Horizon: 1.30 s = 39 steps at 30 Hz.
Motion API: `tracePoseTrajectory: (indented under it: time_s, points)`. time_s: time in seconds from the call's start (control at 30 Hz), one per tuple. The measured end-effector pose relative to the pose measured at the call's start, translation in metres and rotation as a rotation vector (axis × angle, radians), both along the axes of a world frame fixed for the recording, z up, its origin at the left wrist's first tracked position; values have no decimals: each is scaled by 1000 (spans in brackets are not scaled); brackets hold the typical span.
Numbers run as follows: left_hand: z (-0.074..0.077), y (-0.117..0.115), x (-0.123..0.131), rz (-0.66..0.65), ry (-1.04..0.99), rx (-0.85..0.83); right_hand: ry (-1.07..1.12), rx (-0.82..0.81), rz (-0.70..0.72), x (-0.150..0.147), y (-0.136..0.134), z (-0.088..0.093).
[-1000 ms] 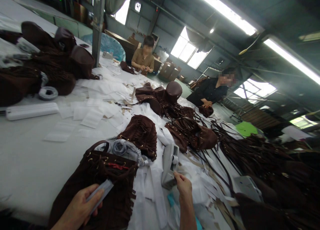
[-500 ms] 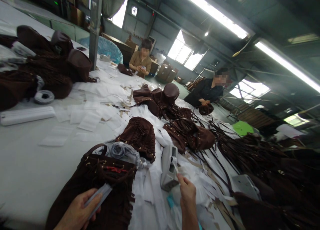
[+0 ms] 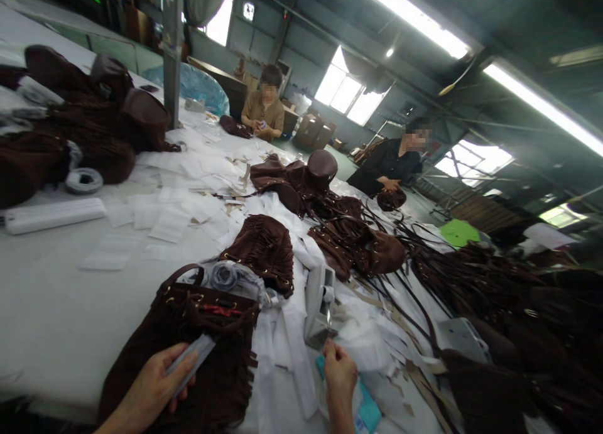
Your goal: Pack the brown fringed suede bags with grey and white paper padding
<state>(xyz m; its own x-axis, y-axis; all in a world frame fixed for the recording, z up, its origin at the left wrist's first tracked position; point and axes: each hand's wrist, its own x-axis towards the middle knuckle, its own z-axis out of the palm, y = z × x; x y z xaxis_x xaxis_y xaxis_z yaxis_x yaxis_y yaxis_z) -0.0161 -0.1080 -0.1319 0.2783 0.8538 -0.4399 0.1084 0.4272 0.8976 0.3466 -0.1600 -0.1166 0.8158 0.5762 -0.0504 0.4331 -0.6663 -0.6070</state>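
My left hand (image 3: 157, 380) is closed around a flat, pale grey folded strip (image 3: 200, 353), maybe wrapped in plastic. It is over a dark brown fringed drawstring bag (image 3: 136, 346) with metal eyelets and something red at its mouth. My right hand (image 3: 340, 372) pinches the end of clear tape just below a grey tape dispenser (image 3: 313, 302); a shiny length shows between dispenser and fingertips. A plastic-wrapped coil (image 3: 226, 276) rests at the bag's top. Just beyond lies a second fringed bag (image 3: 261, 245).
Brown bags (image 3: 372, 252) and long straps spread toward the right. More bags (image 3: 94, 113) are heaped at the left, near a white roll (image 3: 56, 215) and a metal post (image 3: 172, 57). White paper sheets litter the table. A turquoise packet (image 3: 367, 409) lies by my right wrist. Two people work across the table.
My right hand has moved slightly left and down, from beside the dispenser's front to just below it. My left hand still grips the strip, shifted slightly right in view.
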Motion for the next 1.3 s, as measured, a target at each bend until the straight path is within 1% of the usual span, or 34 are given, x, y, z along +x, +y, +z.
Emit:
tracePoseTrajectory:
  time_s: [0.1, 0.17, 0.23, 0.33, 0.37, 0.47, 0.53, 0.6, 0.7, 0.8, 0.87, 0.97, 1.1, 1.17, 1.3]
  points:
    - [4, -1, 1, 14, -8, 22, 6, -73, 27, -9, -10, -5]
    - [9, 0, 1, 10, 1, 37, 37, -109, 63, -26, -15, -6]
    - [13, 1, 2, 3, 23, 50, 113, -92, 162, -55, -15, -1]
    - [15, 2, 2, 1, 56, 77, 369, 59, 457, -117, -1, 16]
    - [15, 1, 2, 1, 69, 91, 446, 96, 528, -138, 5, 24]
    - [13, -2, 1, 5, 114, 172, 588, 151, 673, -187, 26, 43]
    - [10, -4, 0, 14, 143, 255, 614, 149, 737, -206, 36, 50]
    - [8, -5, -2, 15, 169, 334, 606, 128, 779, -217, 42, 50]
    - [5, -5, -4, -7, 185, 387, 567, 81, 807, -224, 45, 39]
    - [2, -6, -4, -35, 194, 411, 498, 36, 751, -230, 45, 26]
    - [0, -6, -4, -51, 229, 454, 425, 11, 696, -233, 45, 21]
    - [-5, -8, -4, -95, 281, 538, 278, -31, 662, -236, 48, 19]
    - [-10, -11, -4, -142, 329, 618, 107, -144, 697, -237, 50, 19]
    - [-12, -11, -4, -153, 357, 635, 93, -188, 714, -236, 51, 18]
    - [-15, -11, -3, -157, 392, 635, 139, -225, 717, -234, 53, 16]
